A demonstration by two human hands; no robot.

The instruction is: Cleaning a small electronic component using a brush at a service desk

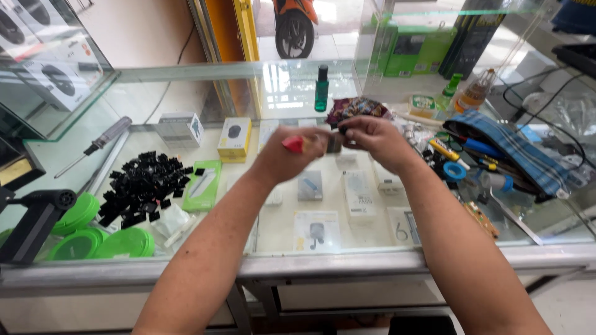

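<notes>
Both my hands meet above the glass counter [186, 80]. My left hand [287, 155] grips a small tool with a red handle [293, 144], blurred by motion. My right hand [372, 139] pinches a small dark part [335, 142] right beside the tool's tip. The two hands almost touch. What the dark part is cannot be told from the blur.
A pile of small black parts [143, 186] lies at left, near green round lids [102, 242] and a screwdriver [93, 146]. A blue checked pouch [509, 152] with tools sits at right. A teal bottle [321, 88] stands behind. Small boxed goods show under the glass.
</notes>
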